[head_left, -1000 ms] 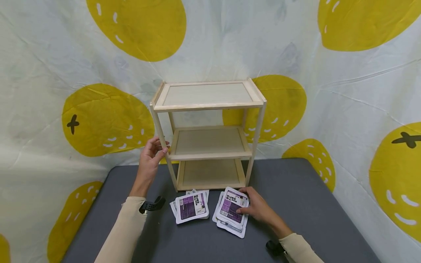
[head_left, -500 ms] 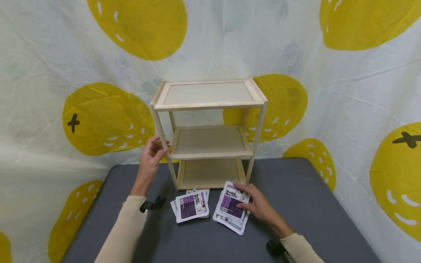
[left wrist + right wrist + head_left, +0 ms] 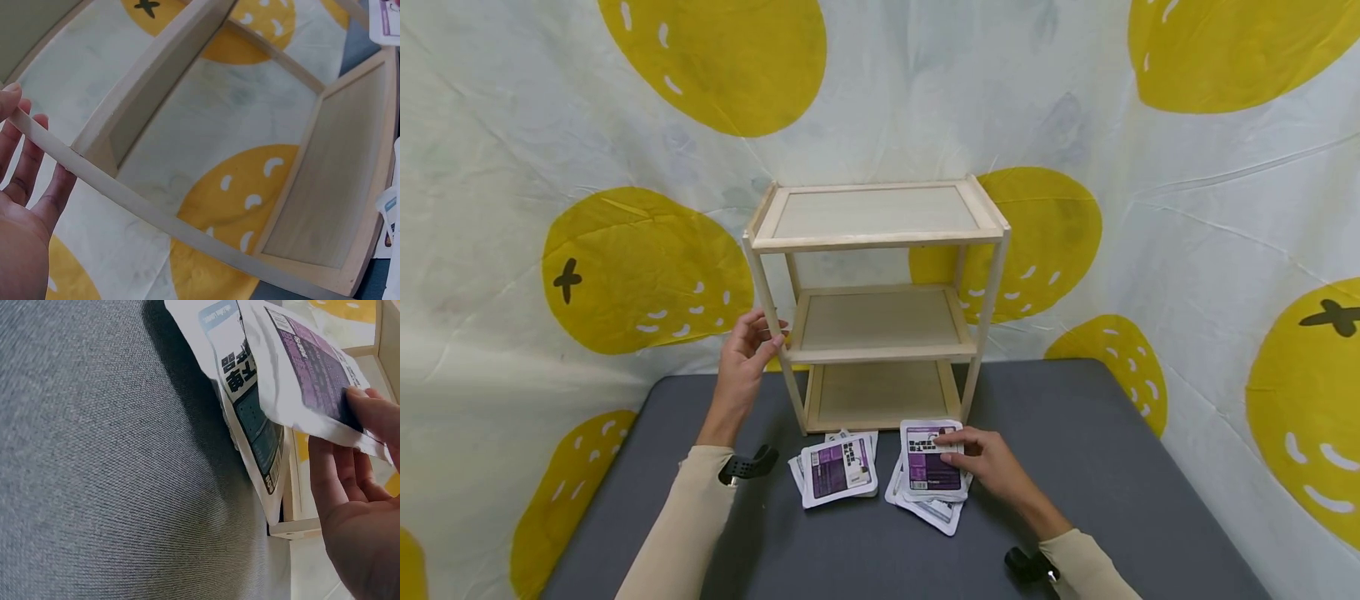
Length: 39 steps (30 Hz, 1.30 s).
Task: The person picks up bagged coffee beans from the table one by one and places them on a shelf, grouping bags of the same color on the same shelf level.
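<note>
My left hand (image 3: 741,365) holds the left front post of a small three-tier wooden shelf (image 3: 876,212), at middle-tier height. In the left wrist view, the thumb and fingers (image 3: 57,194) lie on either side of that post. A flat white-and-purple packet (image 3: 932,477) is pinched at its right edge by my right hand (image 3: 992,467), thumb on the printed face and fingers behind, as the right wrist view shows. It is raised at a tilt over the right pile of packets (image 3: 942,518), just in front of the bottom tier, and hides part of that pile.
Left of it lies another pile of similar packets (image 3: 838,475), a purple one on top. Everything stands on a grey cloth-covered table (image 3: 850,558). A white curtain with yellow fruit prints (image 3: 647,275) hangs close behind the shelf.
My right hand has lifted the purple packet off the right pile and turned it from slanted to nearly straight towards the shelf. The left hand has stayed on the post.
</note>
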Motion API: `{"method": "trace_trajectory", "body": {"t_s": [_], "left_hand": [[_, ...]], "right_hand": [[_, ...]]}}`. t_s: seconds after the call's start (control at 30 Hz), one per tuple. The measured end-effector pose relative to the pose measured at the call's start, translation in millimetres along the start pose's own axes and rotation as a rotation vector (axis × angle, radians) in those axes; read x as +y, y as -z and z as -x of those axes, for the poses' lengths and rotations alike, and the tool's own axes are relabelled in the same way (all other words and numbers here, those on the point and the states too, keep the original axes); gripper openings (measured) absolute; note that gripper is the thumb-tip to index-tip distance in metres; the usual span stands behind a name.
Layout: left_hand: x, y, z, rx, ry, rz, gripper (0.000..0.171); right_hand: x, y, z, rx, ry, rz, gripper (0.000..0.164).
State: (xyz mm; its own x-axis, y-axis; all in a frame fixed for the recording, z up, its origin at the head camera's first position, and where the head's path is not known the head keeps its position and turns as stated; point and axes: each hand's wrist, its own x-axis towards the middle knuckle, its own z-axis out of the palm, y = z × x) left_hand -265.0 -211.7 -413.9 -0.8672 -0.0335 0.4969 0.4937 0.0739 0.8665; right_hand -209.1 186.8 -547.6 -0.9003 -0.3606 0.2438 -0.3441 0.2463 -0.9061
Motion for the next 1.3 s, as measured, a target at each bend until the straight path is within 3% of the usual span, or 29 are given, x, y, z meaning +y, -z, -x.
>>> {"method": "trace_trajectory", "body": {"t_s": [0.37, 0.63, 0.97, 1.3], "left_hand": [[1.2, -0.4, -1.0, 0.004, -0.002, 0.017, 0.044], [1.0, 0.4, -1.6, -0.002, -0.005, 0.002, 0.041], [3.2, 1.1, -1.6, -0.018, 0.013, 0.012, 0.043], [5.3, 4.8, -3.1, -0.048, 0.015, 0.031, 0.040]], "right_hand": [[-5.6, 2.5, -1.1, -0.124, -0.129, -0.208, 0.037], [-12.0, 4.7, -1.3, -0.166, -0.148, -0.208, 0.040], [-30.8, 9.9, -3.9, -0.245, -0.154, -0.330, 0.051], [-56.3, 13.9, -7.2, -0.262, -0.183, -0.320, 0.055]]}}
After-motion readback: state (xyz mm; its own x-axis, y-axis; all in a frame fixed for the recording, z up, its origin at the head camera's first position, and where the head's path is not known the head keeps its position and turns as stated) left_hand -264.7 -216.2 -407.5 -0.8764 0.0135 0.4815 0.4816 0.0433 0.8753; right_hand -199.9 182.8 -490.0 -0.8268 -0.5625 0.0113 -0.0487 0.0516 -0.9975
